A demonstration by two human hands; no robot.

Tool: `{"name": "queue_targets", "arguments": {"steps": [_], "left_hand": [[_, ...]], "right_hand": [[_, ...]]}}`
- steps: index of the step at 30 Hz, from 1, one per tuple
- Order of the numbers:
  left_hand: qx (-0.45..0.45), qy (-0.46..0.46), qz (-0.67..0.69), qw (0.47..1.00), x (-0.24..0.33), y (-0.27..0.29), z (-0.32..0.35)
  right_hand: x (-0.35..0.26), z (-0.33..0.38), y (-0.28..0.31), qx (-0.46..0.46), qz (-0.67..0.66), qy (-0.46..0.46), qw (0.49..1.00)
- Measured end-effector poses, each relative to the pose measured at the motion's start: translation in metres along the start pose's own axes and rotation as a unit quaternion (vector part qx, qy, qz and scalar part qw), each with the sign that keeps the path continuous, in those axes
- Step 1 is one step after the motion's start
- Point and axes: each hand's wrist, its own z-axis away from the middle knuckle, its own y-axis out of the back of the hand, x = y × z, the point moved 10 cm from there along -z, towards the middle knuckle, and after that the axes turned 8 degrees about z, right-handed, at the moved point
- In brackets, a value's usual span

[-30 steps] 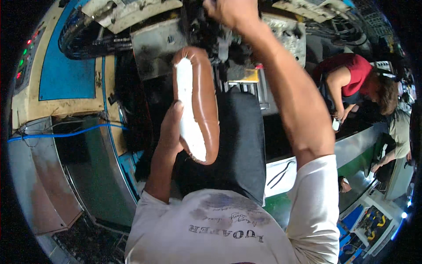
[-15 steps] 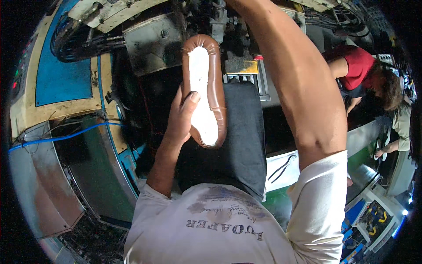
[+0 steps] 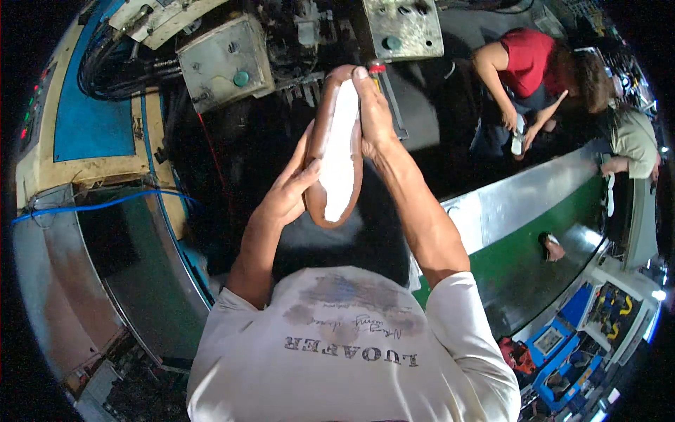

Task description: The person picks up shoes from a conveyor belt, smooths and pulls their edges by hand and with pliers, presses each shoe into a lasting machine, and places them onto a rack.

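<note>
A brown leather shoe [image 3: 342, 148] is lying between two hands on the near side of the grimy metal machine [image 3: 214, 67], its white underside facing up. The left hand [image 3: 283, 193] is clasping it toward the end away from the machine; the right hand [image 3: 376, 116] is holding the end closest to the machine, thumb resting along the edge. Each grip is curling partway closed, spanning the shoe's side and holding nothing else.

To my eye, handling it well is calling for even pressure from both sides, with the thumbs staying on the rim and the underside not tipping.

Most fingers are disappearing behind the shoe, so I'm only guessing at their firmness. Glare is washing out the white underside; the downward side isn't showing. The machine's middle is sinking into shadow, and I'm not managing to tell whether the shoe is touching it.
</note>
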Motion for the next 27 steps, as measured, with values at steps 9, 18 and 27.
{"name": "queue_targets", "arguments": {"steps": [9,18,27], "left_hand": [[0.065,-0.02,-0.019,0.998,-0.034,0.014,0.045],[0.128,-0.105,0.036,0.986,-0.018,0.044,0.098],[0.57,-0.1,-0.048,0.814,0.041,0.302,0.302]], "right_hand": [[0.021,0.069,0.013,-0.028,0.136,-0.02,0.99],[0.103,0.141,-0.033,-0.095,0.125,-0.105,0.982],[0.095,0.122,0.053,-0.078,0.284,-0.131,0.947]]}}
